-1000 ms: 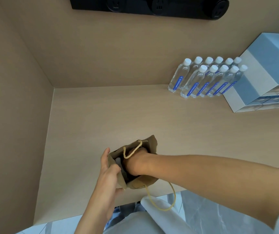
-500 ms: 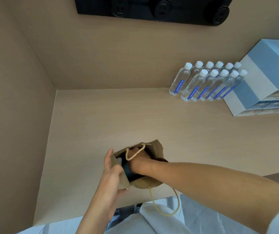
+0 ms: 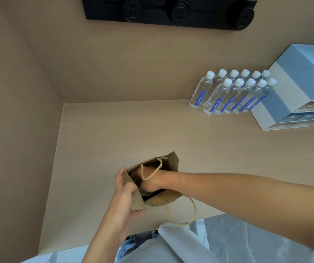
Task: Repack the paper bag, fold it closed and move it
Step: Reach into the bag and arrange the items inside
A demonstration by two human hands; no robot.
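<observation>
A small brown paper bag point(image 3: 168, 198) with cord handles stands open on the beige table point(image 3: 114, 137), close to its front edge. My left hand point(image 3: 124, 198) grips the bag's left wall and holds the mouth apart. My right hand point(image 3: 152, 179) reaches down inside the bag, its fingers hidden among dark contents, so what it holds cannot be seen. One cord handle point(image 3: 151, 170) lies over my right wrist. The other handle point(image 3: 182, 215) dangles past the table's edge.
Several water bottles point(image 3: 230, 93) with white caps and blue labels stand at the back right, next to a blue-and-white stack of boxes point(image 3: 292, 88). A black socket strip point(image 3: 171, 12) is on the back wall. A beige side wall point(image 3: 15, 130) borders the table's left.
My right hand stays inside the bag, shifting slightly among the dark contents. My left hand keeps its grip on the bag's left wall. The camera view tilted a little.
</observation>
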